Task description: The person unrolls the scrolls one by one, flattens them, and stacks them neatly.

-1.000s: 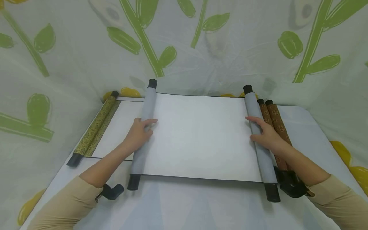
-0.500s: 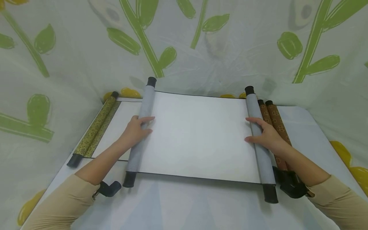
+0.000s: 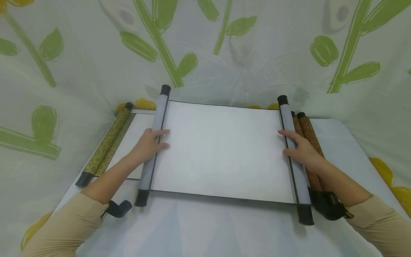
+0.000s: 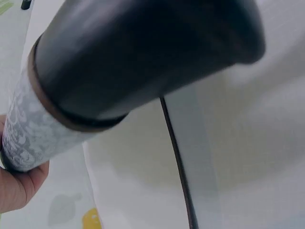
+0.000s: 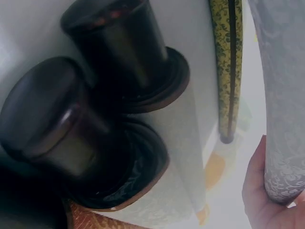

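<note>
A scroll with white paper (image 3: 221, 153) is spread between two grey-blue patterned rolls with black end knobs. My left hand (image 3: 144, 147) grips the left roll (image 3: 148, 171), fingertips over its inner edge. On the other side my right hand (image 3: 305, 152) holds the right roll (image 3: 297, 178) the same way. A dark strip runs along the inner side of each roll. In the left wrist view a black end knob (image 4: 152, 52) fills the top, with the hand's fingers beyond it. The right wrist view shows part of the hand (image 5: 267, 200) around the grey patterned roll (image 5: 288, 95).
Beneath the left side lies another partly unrolled scroll with yellow-green patterned cloth (image 3: 107, 146). Two brown patterned rolls (image 3: 311, 137) lie beside my right hand, their black knobs (image 5: 128, 57) close to that wrist camera. A leaf-printed curtain (image 3: 205, 71) hangs behind the white table (image 3: 205, 232).
My left hand and its roll have moved left and slightly away, and the right roll has shifted slightly right. More paper shows, and dark strips have come into view along both rolls.
</note>
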